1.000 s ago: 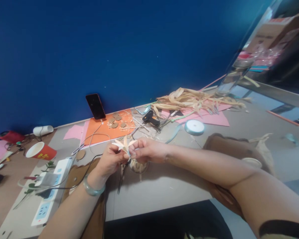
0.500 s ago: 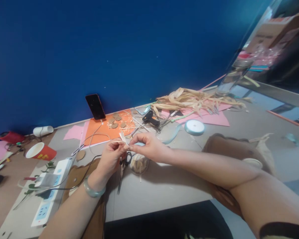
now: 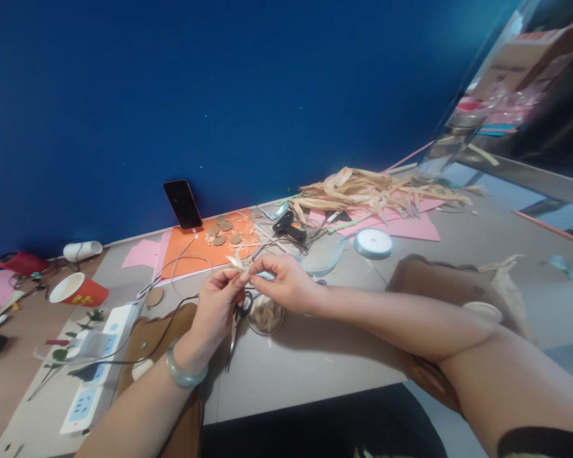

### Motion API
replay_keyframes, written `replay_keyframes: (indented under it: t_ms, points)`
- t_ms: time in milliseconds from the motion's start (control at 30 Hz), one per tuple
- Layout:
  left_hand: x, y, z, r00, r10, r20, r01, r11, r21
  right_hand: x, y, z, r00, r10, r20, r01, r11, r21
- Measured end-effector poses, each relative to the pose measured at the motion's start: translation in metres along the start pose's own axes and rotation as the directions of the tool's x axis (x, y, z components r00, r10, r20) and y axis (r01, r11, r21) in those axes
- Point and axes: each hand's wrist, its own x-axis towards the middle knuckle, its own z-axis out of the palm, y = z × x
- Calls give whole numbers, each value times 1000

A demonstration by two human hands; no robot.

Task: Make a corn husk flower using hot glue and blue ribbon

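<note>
My left hand [image 3: 218, 300] pinches a pale strip of corn husk [image 3: 235, 260] whose ends stick up above the fingers. Meeting it from the right, my right hand [image 3: 285, 282] has thumb and fingertips closed on the same husk strip. Just below the hands lie black-handled scissors [image 3: 243, 306], partly hidden by my left hand. Beside them sits a small round clear container [image 3: 266, 315] with cut husk pieces in it.
Behind are a pile of dried husks [image 3: 358, 191], a black glue gun [image 3: 289, 226] and a ribbon spool [image 3: 373, 243]. Cork-coloured discs lie on orange paper [image 3: 186, 251] near a phone [image 3: 183, 203]. At left stand a red paper cup [image 3: 93, 294] and a power strip [image 3: 83, 404].
The husk strip between my fingers has turned and its upper ends now spread lower to the left. Both hands have shifted only slightly and keep their pinch.
</note>
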Motion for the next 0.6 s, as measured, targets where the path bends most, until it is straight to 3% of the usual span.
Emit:
replay_keyframes:
  t_ms: [200,333,433,600]
  points:
    - [4,3,-5,997,29,76,-25,998,-60,9,-5,-7,985,144,98,-161,968,190]
    - [7,4,-9,989,46,142,-39,998,-51,10,0,-10,928,234,288,-341,845,411]
    - [8,0,-15,981,109,160,-119,991,54,10,4,-10,876,219,430,-440,728,525]
    - [9,-10,-27,933,266,243,-313,933,180,11,5,-11,811,136,569,-510,640,575]
